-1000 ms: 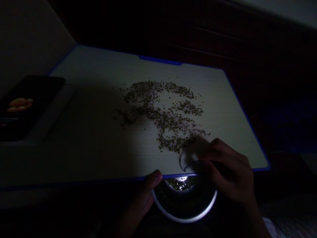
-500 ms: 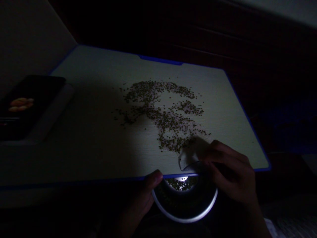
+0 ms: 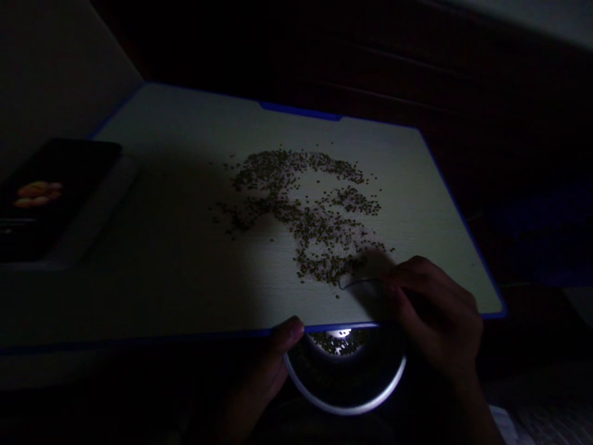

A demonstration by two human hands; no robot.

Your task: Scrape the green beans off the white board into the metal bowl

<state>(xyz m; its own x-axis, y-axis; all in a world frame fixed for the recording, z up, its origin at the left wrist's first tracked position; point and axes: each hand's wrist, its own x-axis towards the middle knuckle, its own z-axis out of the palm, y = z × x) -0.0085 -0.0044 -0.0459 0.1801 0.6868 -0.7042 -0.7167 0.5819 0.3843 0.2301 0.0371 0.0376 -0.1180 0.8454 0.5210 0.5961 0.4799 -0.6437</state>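
Small dark greenish-brown seeds lie scattered in bands over a pale, blue-edged tabletop. My right hand pinches a thin, curved piece, perhaps paper or plastic, whose edge is down on the board beside the nearest seeds. Below the front edge is a round metal bowl with seeds and a bright reflection inside. My left hand grips the bowl's left rim, its thumb up against the blue edge; the other fingers are mostly hidden in the dark.
On the left of the board stands a dark-topped box with a picture of round food on it. A wall rises behind it. Dark wooden panelling runs along the far side. The scene is very dim.
My right hand has moved slightly away from me with the thin piece, from near the front edge up to the nearest seeds. My left hand and the bowl have barely moved.
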